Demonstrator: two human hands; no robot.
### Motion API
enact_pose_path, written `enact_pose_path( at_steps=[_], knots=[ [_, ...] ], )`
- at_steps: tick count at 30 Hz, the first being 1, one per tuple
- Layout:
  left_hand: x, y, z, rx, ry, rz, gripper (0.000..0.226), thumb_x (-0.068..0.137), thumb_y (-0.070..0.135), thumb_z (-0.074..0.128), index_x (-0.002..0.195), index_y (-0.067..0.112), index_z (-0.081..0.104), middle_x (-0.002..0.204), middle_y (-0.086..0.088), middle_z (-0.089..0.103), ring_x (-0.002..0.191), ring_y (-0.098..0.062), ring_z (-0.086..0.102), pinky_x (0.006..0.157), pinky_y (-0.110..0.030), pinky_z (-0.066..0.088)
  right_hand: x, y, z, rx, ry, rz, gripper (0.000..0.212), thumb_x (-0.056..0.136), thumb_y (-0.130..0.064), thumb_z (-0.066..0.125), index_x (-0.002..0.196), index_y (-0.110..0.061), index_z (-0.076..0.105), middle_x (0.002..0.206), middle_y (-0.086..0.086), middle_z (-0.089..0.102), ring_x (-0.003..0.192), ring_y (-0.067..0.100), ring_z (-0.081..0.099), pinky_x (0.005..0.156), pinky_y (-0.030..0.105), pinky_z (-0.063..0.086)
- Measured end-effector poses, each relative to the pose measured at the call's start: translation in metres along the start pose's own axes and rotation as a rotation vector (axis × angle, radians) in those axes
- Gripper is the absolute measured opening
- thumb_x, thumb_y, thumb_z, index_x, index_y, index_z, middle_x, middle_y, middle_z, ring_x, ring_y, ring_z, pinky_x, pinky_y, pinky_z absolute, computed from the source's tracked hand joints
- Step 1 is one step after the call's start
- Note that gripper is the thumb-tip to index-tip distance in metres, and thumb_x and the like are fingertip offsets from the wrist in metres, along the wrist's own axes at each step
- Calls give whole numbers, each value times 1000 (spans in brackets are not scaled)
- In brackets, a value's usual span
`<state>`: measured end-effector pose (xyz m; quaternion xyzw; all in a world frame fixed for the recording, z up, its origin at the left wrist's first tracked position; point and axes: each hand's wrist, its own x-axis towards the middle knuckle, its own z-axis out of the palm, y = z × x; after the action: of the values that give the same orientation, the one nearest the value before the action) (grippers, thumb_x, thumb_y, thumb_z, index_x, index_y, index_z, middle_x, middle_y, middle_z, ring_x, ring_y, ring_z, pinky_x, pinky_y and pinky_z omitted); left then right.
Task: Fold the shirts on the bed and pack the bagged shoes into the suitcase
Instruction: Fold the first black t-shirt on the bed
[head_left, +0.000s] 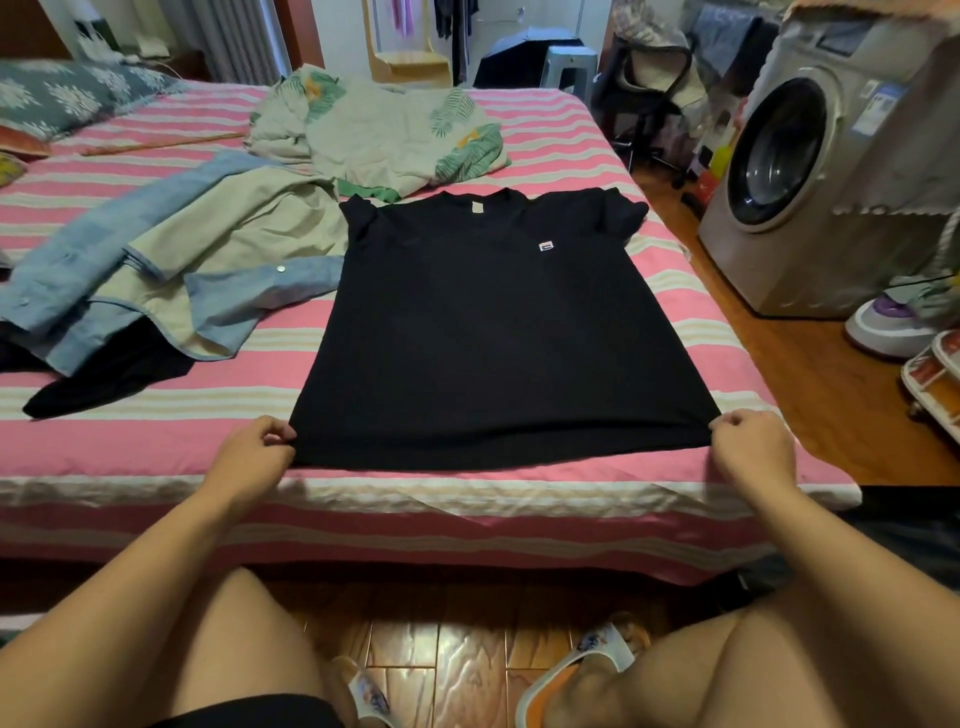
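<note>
Pink-striped bed sheet (156, 441) fills the frame; black cotton T-shirt (493, 332) lies flat at centre, collar toward the top. My left hand (254, 457) and right hand (753, 447) each pinch a bottom hem corner. Blue denim shirt (104, 260) at left.

The pink-striped bed (519, 111) carries a black T-shirt (493, 332); left of it a denim shirt (78, 270), behind it a leaf-print quilt (384, 135).

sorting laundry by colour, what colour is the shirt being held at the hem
Black, with a small white chest logo: the shirt, clearest in the head view.
</note>
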<state>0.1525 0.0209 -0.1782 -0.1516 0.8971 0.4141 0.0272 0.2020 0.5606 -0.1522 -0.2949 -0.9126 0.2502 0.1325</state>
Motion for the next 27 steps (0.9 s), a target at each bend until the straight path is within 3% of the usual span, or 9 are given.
enact_pose_path(
  at_steps=[4,7,9,13,16,18,21,24,27],
  knots=[
    [4,12,6,54,94,-136,29,98,28,62,116,8,50,102,-13,61,88,-34,62,73,-44,48,14,-9,-1,14,-81,65,25,96,-22,60,98,1,68,97,18,68,85,38,59,71,35,41],
    [4,20,16,133,99,-105,29,100,29,61,97,1,56,90,-18,62,78,-33,55,66,-39,38,19,-9,0,-18,-191,105,28,96,-28,65,93,0,66,87,17,67,78,34,58,67,35,42],
    [6,21,15,-55,127,-124,32,103,30,56,85,3,54,75,-14,56,65,-28,48,58,-38,34,21,-11,-5,134,-235,201,26,96,-27,65,95,-1,62,86,14,65,76,31,57,65,35,41],
    [6,27,4,-736,24,-352,27,101,33,54,88,10,60,65,-8,52,56,-22,47,51,-33,41,23,-26,-18,968,-378,557,11,100,-17,57,104,-8,63,95,9,66,88,23,64,69,41,61],
    [24,47,0,-648,-185,-433,20,100,26,60,95,7,63,91,-18,62,82,-31,60,77,-49,59,46,-48,-11,794,-615,640,11,97,-12,52,104,-9,60,99,17,65,89,27,65,62,50,61],
    [49,75,-18,-763,-112,-408,12,102,16,55,92,10,59,95,-15,63,81,-25,66,71,-44,64,66,-74,-18,796,-523,562,11,93,-11,52,102,-8,59,98,22,65,78,28,70,57,50,62],
    [84,119,-57,-1036,203,-355,30,102,2,40,86,22,54,80,0,57,42,-5,55,36,-18,47,95,-108,-42,1181,-94,579,16,95,4,41,96,-9,49,93,15,58,70,26,63,56,40,61],
    [68,125,-62,-820,225,-315,32,101,-3,39,83,21,50,77,-2,53,28,-2,48,30,-15,39,97,-96,-45,1118,8,637,38,88,15,37,117,-5,51,105,17,58,79,30,63,45,45,58],
    [36,118,-57,-719,235,-241,25,101,7,57,79,16,48,73,-11,50,28,-5,51,30,-19,43,92,-75,-41,1023,16,633,38,86,12,43,119,-4,54,117,18,61,80,30,64,69,50,60]
  ],
)
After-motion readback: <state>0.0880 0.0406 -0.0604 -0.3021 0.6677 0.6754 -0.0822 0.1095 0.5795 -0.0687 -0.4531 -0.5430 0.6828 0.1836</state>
